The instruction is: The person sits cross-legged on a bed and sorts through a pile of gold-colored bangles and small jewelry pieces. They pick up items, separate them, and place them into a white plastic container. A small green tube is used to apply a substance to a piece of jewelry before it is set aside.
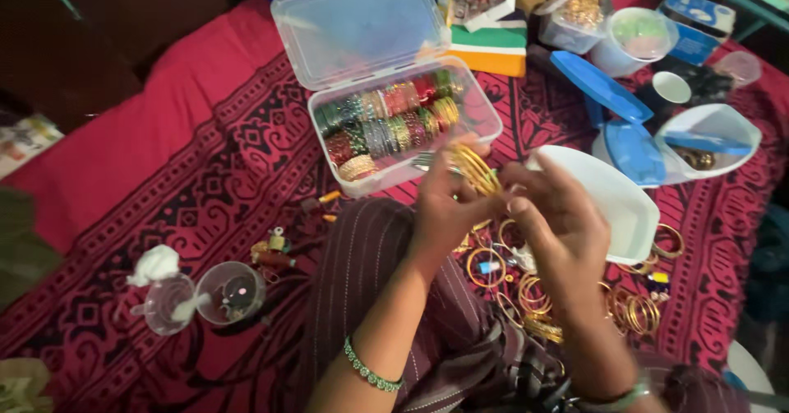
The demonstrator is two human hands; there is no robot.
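My left hand [448, 207] and my right hand [559, 224] are raised together over my lap. Both hold a small stack of gold bangles [477, 169] between the fingertips. Just beyond them sits an open clear plastic box [485, 113] packed with rows of coloured bangles [386, 121], its lid [357, 27] tipped back. Loose gold bangles [633, 310] and rings lie on the red patterned cloth [205, 183] under and to the right of my hands. A green beaded bracelet is on each wrist.
A white tray [616, 203] lies right of my hands. Blue lids [600, 84], white tubs [707, 133], a round container [637, 39] and boxes crowd the back right. Two small clear cups [230, 291] with tissue stand at the left.
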